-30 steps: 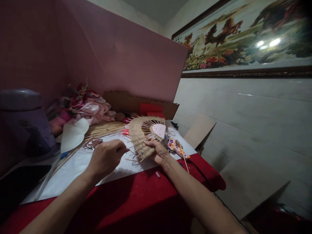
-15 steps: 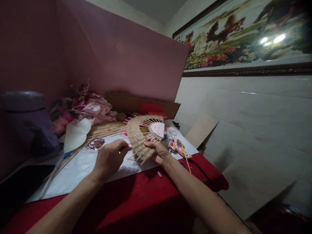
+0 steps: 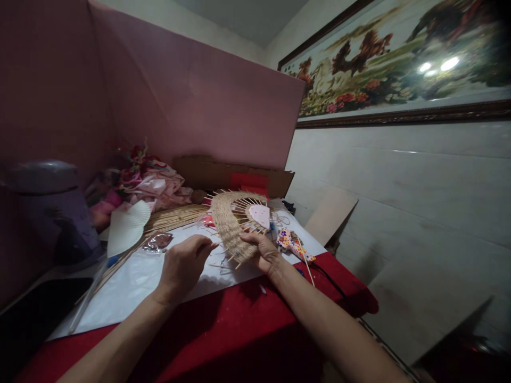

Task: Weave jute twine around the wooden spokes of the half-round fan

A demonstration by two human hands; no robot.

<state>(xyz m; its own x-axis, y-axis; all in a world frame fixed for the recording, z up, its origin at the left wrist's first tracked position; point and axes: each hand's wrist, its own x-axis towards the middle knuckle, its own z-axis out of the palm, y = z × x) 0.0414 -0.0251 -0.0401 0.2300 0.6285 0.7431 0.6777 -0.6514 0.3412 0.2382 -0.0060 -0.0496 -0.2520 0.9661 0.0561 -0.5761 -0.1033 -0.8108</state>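
Observation:
A half-round woven fan of tan twine on thin wooden spokes is tilted above the table, its spoke tips poking past the outer edge. A pink patterned half-round piece sits at its centre. My right hand grips the fan's lower end, thumb on top of the weave and the other fingers hidden beneath. Just left of the outer edge, my left hand is closed in a pinch beside the spoke tips. Whatever lies between those fingertips is too small to make out.
White sheeting covers part of the red tablecloth. Left are thin sticks, a white scalloped fan, a clear packet and a purple canister. Flower-patterned cloth lies right of my right hand.
My left hand stays pinched and has shifted slightly right with the view, keeping close to the fan's edge. The right hand keeps its hold, and the fan has barely moved.

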